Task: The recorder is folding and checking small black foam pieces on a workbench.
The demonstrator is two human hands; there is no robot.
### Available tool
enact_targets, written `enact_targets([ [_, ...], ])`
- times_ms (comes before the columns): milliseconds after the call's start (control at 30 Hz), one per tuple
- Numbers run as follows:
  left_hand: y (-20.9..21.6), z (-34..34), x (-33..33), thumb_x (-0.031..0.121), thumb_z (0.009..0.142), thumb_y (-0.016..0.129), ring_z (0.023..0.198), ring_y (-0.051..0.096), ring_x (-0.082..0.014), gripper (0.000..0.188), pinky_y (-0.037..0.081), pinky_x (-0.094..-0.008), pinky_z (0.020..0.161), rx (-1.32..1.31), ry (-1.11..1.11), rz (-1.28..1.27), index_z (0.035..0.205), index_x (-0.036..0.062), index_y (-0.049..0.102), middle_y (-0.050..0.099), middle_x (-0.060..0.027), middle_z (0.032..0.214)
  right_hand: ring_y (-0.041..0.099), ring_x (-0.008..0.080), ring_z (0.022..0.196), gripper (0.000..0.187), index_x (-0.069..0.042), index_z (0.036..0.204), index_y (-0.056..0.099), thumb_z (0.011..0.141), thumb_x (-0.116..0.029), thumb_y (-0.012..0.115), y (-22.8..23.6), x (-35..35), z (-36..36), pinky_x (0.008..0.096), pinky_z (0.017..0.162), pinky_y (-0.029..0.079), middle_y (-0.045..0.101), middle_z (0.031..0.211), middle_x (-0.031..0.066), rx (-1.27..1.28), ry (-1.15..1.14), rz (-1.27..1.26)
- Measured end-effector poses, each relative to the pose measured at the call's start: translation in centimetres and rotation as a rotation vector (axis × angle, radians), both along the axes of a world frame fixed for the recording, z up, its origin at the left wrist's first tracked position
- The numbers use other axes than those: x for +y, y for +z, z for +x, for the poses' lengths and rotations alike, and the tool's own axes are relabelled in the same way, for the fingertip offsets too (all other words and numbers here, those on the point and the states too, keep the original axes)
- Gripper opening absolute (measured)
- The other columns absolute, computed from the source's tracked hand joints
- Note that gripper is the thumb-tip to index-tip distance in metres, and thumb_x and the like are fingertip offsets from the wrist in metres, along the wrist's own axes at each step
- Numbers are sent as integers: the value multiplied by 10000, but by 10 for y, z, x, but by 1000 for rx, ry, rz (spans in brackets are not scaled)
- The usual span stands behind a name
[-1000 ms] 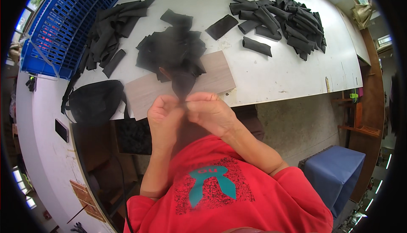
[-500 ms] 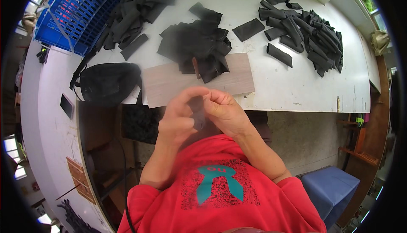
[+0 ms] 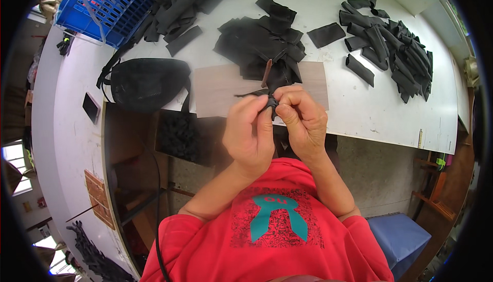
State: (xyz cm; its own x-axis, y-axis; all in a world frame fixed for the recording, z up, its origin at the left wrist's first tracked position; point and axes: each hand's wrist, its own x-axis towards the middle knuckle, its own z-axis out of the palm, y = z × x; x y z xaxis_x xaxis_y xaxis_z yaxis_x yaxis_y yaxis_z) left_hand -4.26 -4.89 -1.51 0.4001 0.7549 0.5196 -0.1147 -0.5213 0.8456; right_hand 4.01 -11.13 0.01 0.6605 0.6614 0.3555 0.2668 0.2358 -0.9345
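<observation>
My left hand and my right hand meet over the near edge of the table, thumbs and fingertips pinched together. Between them is a small bunched piece of black fabric, mostly covered by the fingers. A dark strip sticks out past my left fingertips. Just beyond the hands, a thin brown stick-like piece slants upward; its lower end is hard to make out. Behind it lies a heap of flat black fabric pieces, partly over a pale wood-look board.
Rolled black pieces are heaped at the right, more black fabric at the back left. A blue plastic basket, a black bag and a phone occupy the left side. A blue-covered stool stands at lower right.
Both hands have moved forward toward the board and come closer together on the black fabric. The whole view has shifted slightly, so the table items appear farther right.
</observation>
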Motion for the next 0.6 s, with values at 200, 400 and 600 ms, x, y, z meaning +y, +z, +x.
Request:
enact_targets([
  [200,14,-2,3,-29,791,538,499,480,-44,125,370,-156,405,-47,-126,-447,911,-14,507,581,-86,767,486,121,631,73,-3,762,495,767,-29,562,-2,0,-3,229,552,400,533,751,72,-125,-58,-34],
  [400,25,-8,26,-37,769,529,347,311,-21,206,260,-160,345,-354,-712,-1164,942,-5,421,513,-40,634,453,60,681,107,2,802,515,835,-99,518,-4,0,-4,196,597,379,524,762,6,449,78,-9],
  [600,46,-16,41,-36,715,552,571,480,-49,437,340,-160,438,-45,-916,-944,1123,-53,397,522,-29,744,443,42,644,152,8,812,513,854,-138,506,13,-9,-6,177,589,378,521,743,-6,541,101,-104],
])
